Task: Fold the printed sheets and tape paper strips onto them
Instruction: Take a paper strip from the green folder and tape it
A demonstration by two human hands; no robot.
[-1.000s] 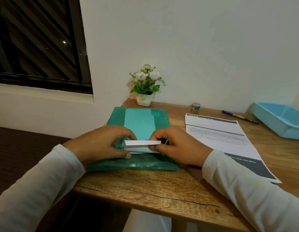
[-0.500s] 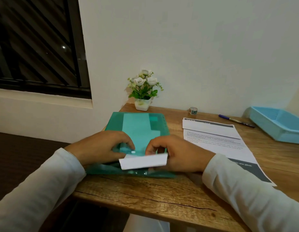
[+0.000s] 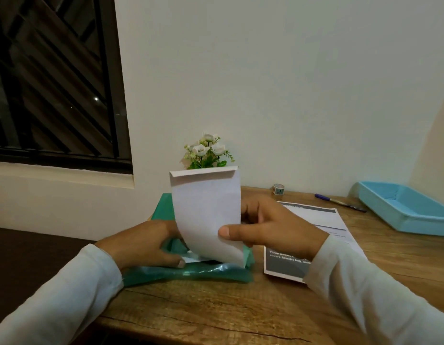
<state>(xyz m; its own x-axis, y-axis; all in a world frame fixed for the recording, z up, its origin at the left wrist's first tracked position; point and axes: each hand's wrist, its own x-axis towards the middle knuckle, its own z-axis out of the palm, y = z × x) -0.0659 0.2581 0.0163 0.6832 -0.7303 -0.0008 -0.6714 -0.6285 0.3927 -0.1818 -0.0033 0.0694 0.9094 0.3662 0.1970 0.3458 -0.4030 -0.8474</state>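
My right hand (image 3: 270, 227) pinches a white envelope (image 3: 207, 207) by its right edge and holds it upright above the green plastic folder (image 3: 188, 271). The envelope's lower end still curves down into the folder's opening. My left hand (image 3: 143, 245) presses flat on the folder's near flap, thumb on the plastic. A printed sheet (image 3: 313, 225) with a grey band lies to the right of the folder, partly under my right wrist. A small roll of tape (image 3: 278, 189) stands by the wall.
A light blue tray (image 3: 405, 212) sits at the table's far right. A blue pen (image 3: 340, 202) lies between the tape and the tray. A small pot of white flowers (image 3: 207, 151) stands behind the envelope. The table's (image 3: 216, 312) left edge runs just past the folder.
My right hand has drawn the white envelope up out of the folder, from lying flat at the opening to standing upright. My left hand stayed on the folder.
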